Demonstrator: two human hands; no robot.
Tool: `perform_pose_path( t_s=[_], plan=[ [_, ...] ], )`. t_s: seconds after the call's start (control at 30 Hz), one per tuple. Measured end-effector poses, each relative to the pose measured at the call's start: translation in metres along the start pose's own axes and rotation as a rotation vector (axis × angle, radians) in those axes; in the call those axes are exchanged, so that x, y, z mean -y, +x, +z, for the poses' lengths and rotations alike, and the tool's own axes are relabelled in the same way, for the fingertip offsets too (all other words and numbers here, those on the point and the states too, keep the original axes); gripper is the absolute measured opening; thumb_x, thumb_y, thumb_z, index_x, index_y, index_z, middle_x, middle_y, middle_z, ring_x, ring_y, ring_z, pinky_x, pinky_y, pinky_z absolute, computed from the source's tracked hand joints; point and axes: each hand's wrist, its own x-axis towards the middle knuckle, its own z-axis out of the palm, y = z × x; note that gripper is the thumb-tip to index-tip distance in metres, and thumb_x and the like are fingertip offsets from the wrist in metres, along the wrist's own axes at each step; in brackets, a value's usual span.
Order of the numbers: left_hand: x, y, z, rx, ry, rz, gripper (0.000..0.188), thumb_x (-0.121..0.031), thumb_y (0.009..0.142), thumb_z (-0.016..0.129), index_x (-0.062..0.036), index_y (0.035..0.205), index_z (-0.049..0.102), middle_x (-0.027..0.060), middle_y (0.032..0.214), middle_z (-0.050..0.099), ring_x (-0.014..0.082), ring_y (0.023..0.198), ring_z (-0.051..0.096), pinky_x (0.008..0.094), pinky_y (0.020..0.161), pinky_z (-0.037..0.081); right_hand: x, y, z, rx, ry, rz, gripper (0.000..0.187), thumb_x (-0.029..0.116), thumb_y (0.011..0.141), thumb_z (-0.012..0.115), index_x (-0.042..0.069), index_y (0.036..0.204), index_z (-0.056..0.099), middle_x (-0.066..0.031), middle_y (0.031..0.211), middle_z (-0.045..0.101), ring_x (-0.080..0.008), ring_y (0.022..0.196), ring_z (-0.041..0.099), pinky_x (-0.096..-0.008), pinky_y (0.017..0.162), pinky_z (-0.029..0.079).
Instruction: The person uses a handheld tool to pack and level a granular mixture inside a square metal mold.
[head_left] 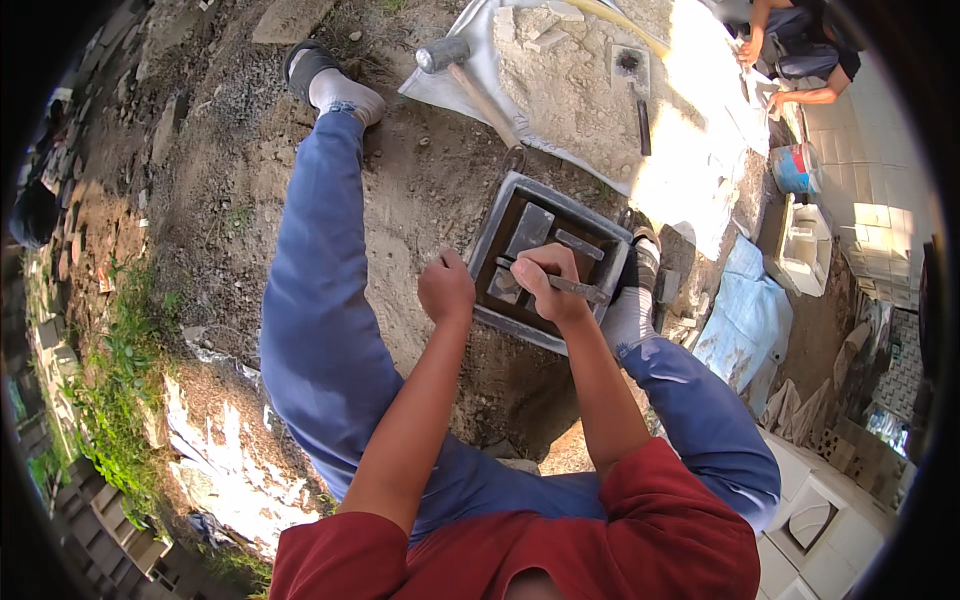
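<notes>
Between my legs sits a square grey mould box (540, 188) with a dark inner frame. Several flat grey blocks (531, 229) lie inside it, parted by gaps. My right hand (550, 280) is over the box and grips a slim grey bar-like tool (588, 291); its dark narrow end points left, and its exact kind is unclear. My left hand (446, 288) is closed in a fist beside the left wall of the box. Whether anything is inside that fist is hidden.
Beyond the box a mallet (480, 100) lies across the edge of a white sheet (430, 88) heaped with pale powder. A dark-handled tool (643, 125) rests there. On the right are a blue cloth (742, 310), a paint bucket (795, 168) and another person's hands (750, 52).
</notes>
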Motion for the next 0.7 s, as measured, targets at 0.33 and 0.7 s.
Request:
perform_pose_path(
  t_s=[0.33,0.7],
  plan=[
    [0.001,-0.003,-0.005,-0.011,0.012,0.010,0.053,-0.041,0.094,0.043,0.0010,0.084,0.075,0.0284,0.085,0.069,0.0475,0.084,0.066,0.0540,0.081,0.050,0.002,0.005,0.011,-0.017,-0.089,-0.029,0.041,0.017,0.095,0.055,0.002,0.061,0.039,0.0000,0.055,0.030,-0.0092,0.055,0.027,-0.0336,0.049,0.023],
    [-0.005,0.000,-0.007,-0.008,0.009,0.003,0.053,-0.040,0.094,0.042,-0.0002,0.084,0.075,0.0274,0.087,0.070,0.0467,0.085,0.067,0.0531,0.081,0.050,0.026,0.007,0.004,-0.038,-0.087,0.004,0.042,0.020,0.097,0.054,0.002,0.062,0.041,-0.0011,0.055,0.031,-0.0096,0.054,0.028,-0.0339,0.049,0.026]
  ],
)
